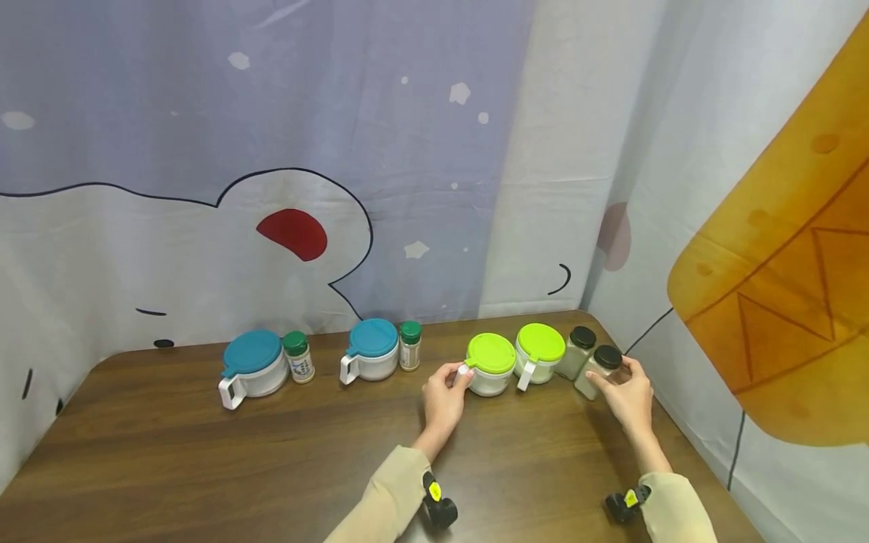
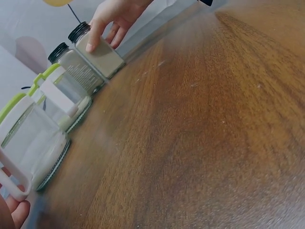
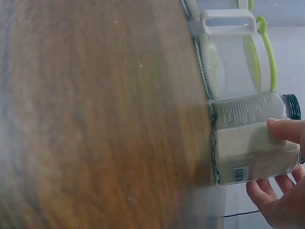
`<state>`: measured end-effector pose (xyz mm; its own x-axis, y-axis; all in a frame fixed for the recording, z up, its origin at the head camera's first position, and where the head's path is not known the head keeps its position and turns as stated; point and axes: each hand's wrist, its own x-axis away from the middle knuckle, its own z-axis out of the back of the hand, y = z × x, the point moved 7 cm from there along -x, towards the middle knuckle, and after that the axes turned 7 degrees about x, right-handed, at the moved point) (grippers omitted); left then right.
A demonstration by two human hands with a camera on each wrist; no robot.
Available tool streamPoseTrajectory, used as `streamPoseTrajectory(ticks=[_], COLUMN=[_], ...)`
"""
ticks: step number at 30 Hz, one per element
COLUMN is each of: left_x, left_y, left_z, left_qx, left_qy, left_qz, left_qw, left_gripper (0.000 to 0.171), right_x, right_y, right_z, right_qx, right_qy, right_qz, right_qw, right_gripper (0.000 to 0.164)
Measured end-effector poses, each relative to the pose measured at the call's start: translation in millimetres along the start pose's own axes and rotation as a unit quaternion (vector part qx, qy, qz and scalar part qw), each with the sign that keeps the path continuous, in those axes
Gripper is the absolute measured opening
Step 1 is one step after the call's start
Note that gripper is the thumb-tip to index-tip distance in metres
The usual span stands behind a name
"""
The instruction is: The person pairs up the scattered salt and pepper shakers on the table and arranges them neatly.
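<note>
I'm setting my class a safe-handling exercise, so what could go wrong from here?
The right hand grips the front jar close to the rear jar; a sideways slip might knock that one over.
The left hand holds the left green-lidded pot close beside the right one; a twist could bump them together.

It seems a curtained place indoors, since printed cloth (image 1: 421, 136) hangs beyond the left hand (image 1: 443, 400) and wooden table (image 1: 204, 460).
</note>
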<state>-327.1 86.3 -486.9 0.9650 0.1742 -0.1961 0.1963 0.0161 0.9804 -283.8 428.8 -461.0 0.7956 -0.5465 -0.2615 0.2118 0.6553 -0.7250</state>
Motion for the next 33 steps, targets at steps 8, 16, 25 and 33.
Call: streamPoseTrajectory(ticks=[8,16,25,33], left_x=[2.5,5.3,8.2,9.7], left_y=[-1.5,1.2,2.7,5.9], left_z=[2.7,5.6,7.0,7.4], left_qx=[-0.011,-0.022,-0.026,-0.034], left_qy=[0.01,0.022,0.032,0.04], left_qz=[-0.003,-0.016,-0.028,-0.039], left_qw=[0.9999,0.9994,0.9988,0.9979], left_gripper=[0.019,0.019,0.017,0.016], right_x=[1.0,2.8,5.6,2.8], right_y=[0.7,-0.8,0.2,1.8], right_z=[-1.6,-0.9,0.5,3.0], right_qx=[-0.017,-0.023,-0.029,-0.008], right_qy=[0.001,0.014,0.032,0.044], right_qz=[0.004,0.004,0.004,-0.004], right_qw=[1.0,1.0,0.999,0.999], right_gripper=[0.062,0.059,0.057,0.057])
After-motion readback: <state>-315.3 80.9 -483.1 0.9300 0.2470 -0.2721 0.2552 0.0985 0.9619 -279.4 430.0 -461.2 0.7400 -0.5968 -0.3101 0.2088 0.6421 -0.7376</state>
